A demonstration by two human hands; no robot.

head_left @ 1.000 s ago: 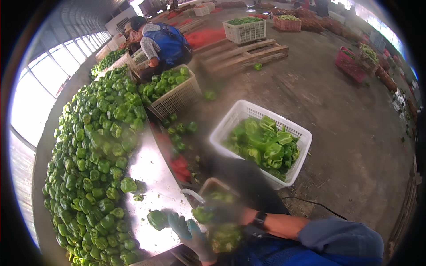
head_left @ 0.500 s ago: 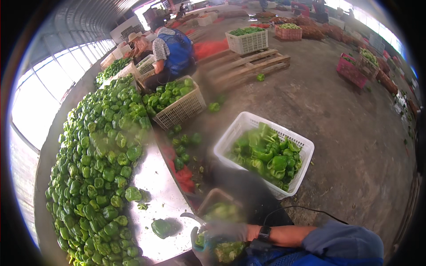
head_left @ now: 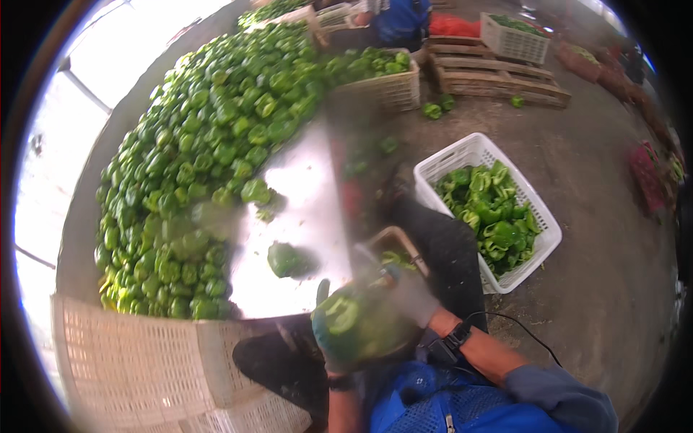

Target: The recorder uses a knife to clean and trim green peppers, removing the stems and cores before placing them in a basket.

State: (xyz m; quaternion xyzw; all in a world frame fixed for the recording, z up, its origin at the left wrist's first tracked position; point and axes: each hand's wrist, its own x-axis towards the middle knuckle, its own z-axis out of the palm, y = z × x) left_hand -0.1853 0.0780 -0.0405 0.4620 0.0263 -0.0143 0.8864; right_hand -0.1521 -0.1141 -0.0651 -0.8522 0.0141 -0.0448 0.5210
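Observation:
My left hand [head_left: 326, 339], gloved, is wrapped round a green bell pepper [head_left: 341, 315] low in the middle of the view, above my lap. Close on its right, my gloved right hand [head_left: 417, 297] is closed on a small knife [head_left: 367, 255], whose pale blade is blurred and points up and left. A smear across the view partly veils both hands. A single whole pepper [head_left: 286, 259] lies on the shiny metal table [head_left: 307, 155] just beyond my left hand. Past my right hand, a brown-rimmed container [head_left: 397, 231] with green bits stands between my legs.
A big heap of green peppers [head_left: 209, 137] covers the table's left side. At right, a white basket [head_left: 550, 229] holds cut peppers. Light crates [head_left: 137, 346] stand at near left. Farther off are a pepper crate [head_left: 401, 92], a wooden pallet [head_left: 498, 76] and a person in blue [head_left: 401, 20].
The view has swung down and left, showing the near crates. My hands have drawn apart somewhat; the pepper now faces up in my left hand, and the knife has moved to its upper right.

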